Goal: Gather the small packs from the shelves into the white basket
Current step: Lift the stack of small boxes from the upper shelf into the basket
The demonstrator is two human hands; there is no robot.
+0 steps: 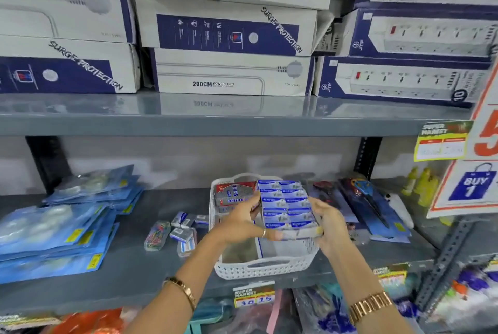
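Observation:
A white perforated basket (265, 266) stands on the lower grey shelf. Both hands hold a block of several small blue-and-white packs (287, 205) over the basket's middle: my left hand (242, 221) grips its left side, my right hand (330, 221) its right side. A red-and-grey pack (234, 192) lies in the basket's far left corner. Left of the basket, loose small packs (184, 228) and a bag of coloured clips (157, 235) lie on the shelf.
Blue blister packs (54, 231) are stacked at the left of the shelf, scissors packs (369, 204) at the right. Surge-protector boxes (229, 29) fill the upper shelf (215, 120). A sale sign (469, 185) hangs at the right edge.

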